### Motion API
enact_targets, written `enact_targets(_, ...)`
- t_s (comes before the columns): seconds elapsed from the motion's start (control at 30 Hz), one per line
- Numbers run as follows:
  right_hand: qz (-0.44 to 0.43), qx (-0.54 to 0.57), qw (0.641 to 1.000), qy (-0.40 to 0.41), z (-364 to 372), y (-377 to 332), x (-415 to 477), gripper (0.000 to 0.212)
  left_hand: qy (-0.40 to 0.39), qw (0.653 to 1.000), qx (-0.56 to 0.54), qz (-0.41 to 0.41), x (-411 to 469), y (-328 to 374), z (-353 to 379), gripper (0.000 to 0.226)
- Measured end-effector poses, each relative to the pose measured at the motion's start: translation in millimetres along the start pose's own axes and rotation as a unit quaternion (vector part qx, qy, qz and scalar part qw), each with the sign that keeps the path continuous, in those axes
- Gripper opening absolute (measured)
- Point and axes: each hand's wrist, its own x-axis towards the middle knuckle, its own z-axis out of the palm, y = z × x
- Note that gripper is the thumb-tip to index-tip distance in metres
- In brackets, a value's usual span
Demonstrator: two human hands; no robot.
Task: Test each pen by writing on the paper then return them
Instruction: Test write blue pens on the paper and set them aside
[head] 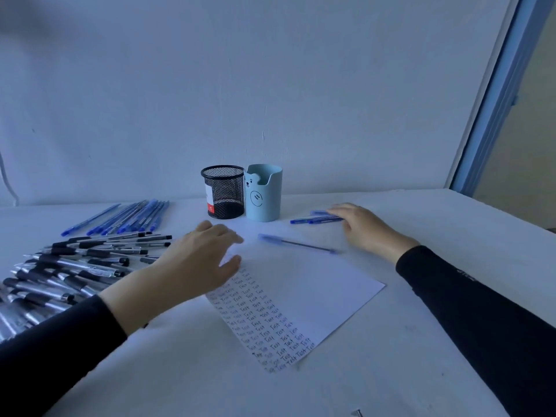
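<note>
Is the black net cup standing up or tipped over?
Standing up. The black mesh pen holder rests on its base on the table, rim on top, beside the blue bear cup.

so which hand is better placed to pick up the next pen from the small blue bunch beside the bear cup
Right. The right hand has its fingers over the small blue bunch, while the left hand is over the far left corner of the paper, across the sheet from it.

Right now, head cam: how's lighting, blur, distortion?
Head view: dim, with a blue cast and no glare. Head view: the left hand and right hand are motion-blurred, and the loose pen on the paper is soft. Head view: the Test writing reads clearly, and the wide-angle stretch makes the frame at right lean.
</note>
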Motion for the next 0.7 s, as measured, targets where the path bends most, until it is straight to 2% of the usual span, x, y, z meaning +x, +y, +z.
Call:
enact_targets(0.1,0.009,-0.018,0.999,-0.026,-1,11,1,0.052,-0.012,0.997,-0.043,0.056,13,19,2,0.044)
enact_targets(0.23,0.0,-0.041,0.999,0.005,-3,10,3,0.033,-0.051,0.99,-0.071,0.11,37,48,11,0.045)
enact_targets(0.33,-0.011,-0.051,0.999,0.017,-5,10,0,0.026,-0.044,0.987,-0.091,0.126,50,58,17,0.039)
enact_targets(0.4,-0.016,-0.04,0.999,0.028,-6,10,-1,0.02,-0.017,0.987,-0.109,0.115,51,59,18,0.033)
enact_targets(0.53,-0.034,-0.027,0.998,0.037,-6,5,-1,0.008,0.001,0.993,-0.113,0.041,46,48,14,0.035)
enact_targets(0.63,-0.067,-0.008,0.997,0.047,-4,-5,-4,0.003,0.023,0.993,-0.118,0.022,43,31,14,0.009)
enact_targets(0.7,-0.089,0.022,0.994,0.055,-3,-16,-6,0.003,0.032,0.991,-0.133,-0.004,40,22,11,0.018)
